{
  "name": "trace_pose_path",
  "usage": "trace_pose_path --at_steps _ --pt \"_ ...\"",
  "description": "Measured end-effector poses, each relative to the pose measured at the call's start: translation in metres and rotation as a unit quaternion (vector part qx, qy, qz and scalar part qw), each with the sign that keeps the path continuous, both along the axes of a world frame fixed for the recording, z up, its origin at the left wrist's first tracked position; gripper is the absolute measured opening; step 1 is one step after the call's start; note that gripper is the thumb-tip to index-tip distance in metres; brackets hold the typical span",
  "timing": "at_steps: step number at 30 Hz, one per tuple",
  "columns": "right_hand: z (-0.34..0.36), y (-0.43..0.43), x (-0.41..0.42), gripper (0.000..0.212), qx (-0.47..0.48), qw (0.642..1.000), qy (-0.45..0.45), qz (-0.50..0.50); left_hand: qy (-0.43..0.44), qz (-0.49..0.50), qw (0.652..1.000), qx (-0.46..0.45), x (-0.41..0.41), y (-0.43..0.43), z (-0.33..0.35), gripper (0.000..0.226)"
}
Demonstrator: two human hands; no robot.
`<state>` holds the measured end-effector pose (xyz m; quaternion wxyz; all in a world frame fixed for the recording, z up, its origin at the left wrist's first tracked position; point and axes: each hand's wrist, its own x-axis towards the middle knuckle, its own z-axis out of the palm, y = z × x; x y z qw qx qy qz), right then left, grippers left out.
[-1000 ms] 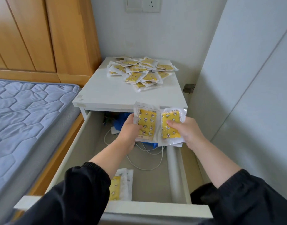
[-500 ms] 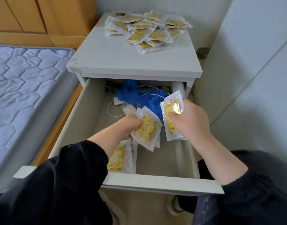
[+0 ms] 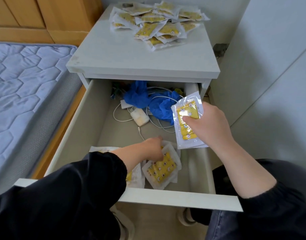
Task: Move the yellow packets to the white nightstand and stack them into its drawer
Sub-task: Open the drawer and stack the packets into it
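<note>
The white nightstand (image 3: 145, 61) stands ahead with its drawer (image 3: 174, 199) pulled out toward me. A heap of several yellow packets (image 3: 157, 25) lies on the back of its top. Low in the drawer's front, my left hand (image 3: 151, 148) holds a small stack of yellow packets (image 3: 161, 170) beside other packets (image 3: 135, 177) lying there, partly hidden by my sleeve. My right hand (image 3: 207, 125) grips a few more yellow packets (image 3: 187, 122) upright above the drawer's right side.
Blue gloves (image 3: 148, 99), a white charger (image 3: 140, 116) and white cables (image 3: 159, 125) fill the drawer's back. A blue quilted mattress (image 3: 24, 80) lies to the left, wooden cabinets (image 3: 45, 16) stand behind it, and a white wall (image 3: 273, 84) stands close on the right.
My left hand has dropped from above the drawer down to its front floor with its packets. My right hand has moved slightly lower and to the right with its packets.
</note>
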<state>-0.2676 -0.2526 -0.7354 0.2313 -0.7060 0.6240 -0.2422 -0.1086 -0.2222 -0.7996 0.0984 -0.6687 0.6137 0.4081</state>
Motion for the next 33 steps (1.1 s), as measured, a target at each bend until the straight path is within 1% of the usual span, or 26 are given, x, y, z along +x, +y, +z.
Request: trace_pose_path --at_steps 3,6,8,11,15,19,21,24,27,30,33 --pt "0.000 0.000 -0.002 0.022 0.000 1.000 0.005 0.000 -0.056 -0.110 0.990 -0.067 0.002 0.000 -0.001 0.081" --pt "0.001 -0.002 -0.003 0.023 0.007 1.000 -0.001 -0.006 -0.122 -0.249 0.945 -0.173 0.001 -0.001 -0.001 0.082" --pt "0.001 -0.002 -0.003 0.022 0.008 1.000 0.000 -0.011 -0.122 -0.308 0.924 -0.193 -0.005 -0.003 -0.003 0.080" --pt "0.001 -0.002 -0.001 0.021 0.004 1.000 0.005 -0.015 -0.119 -0.363 0.905 -0.185 -0.016 -0.006 -0.012 0.083" --pt "0.001 -0.002 -0.002 0.022 0.009 1.000 0.000 -0.016 -0.118 -0.377 0.901 -0.179 -0.024 -0.007 -0.014 0.081" --pt "0.000 -0.004 -0.004 0.024 0.011 1.000 0.003 -0.007 -0.142 -0.405 0.890 -0.157 -0.019 -0.007 -0.013 0.092" --pt "0.000 -0.004 -0.005 0.024 0.012 1.000 0.004 -0.003 -0.141 -0.397 0.898 -0.127 -0.014 -0.007 -0.016 0.094" --pt "0.000 -0.004 -0.004 0.023 0.015 1.000 0.004 0.002 -0.111 -0.351 0.926 -0.088 -0.006 -0.008 -0.018 0.081" --pt "0.000 -0.005 -0.003 0.023 0.011 1.000 0.005 -0.004 -0.076 -0.305 0.947 -0.072 -0.006 -0.008 -0.021 0.064" --pt "0.000 -0.005 -0.003 0.023 0.012 1.000 0.005 -0.003 -0.064 -0.294 0.951 -0.076 -0.008 -0.008 -0.025 0.053" --pt "-0.001 -0.005 -0.003 0.024 0.010 1.000 0.003 0.000 -0.054 -0.291 0.952 -0.077 -0.007 -0.009 -0.025 0.049"
